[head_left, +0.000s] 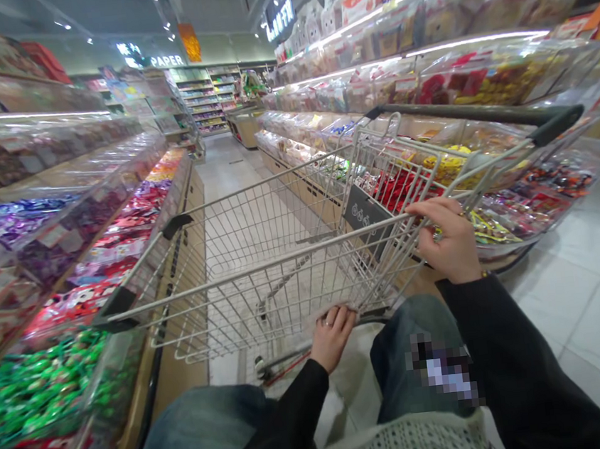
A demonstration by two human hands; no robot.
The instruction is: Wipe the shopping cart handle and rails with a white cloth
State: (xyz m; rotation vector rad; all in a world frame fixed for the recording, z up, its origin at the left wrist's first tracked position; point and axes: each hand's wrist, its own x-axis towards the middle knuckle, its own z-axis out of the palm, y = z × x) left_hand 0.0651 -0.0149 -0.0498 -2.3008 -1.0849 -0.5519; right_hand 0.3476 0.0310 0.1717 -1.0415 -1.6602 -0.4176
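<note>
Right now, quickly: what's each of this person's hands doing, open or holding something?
Left hand: closed, gripping the lower edge of the wire shopping cart.
Right hand: closed, gripping the cart's top rail.

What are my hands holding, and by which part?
A wire shopping cart: your right hand grips its top side rail, your left hand its lower basket edge, neither on the black handle.
</note>
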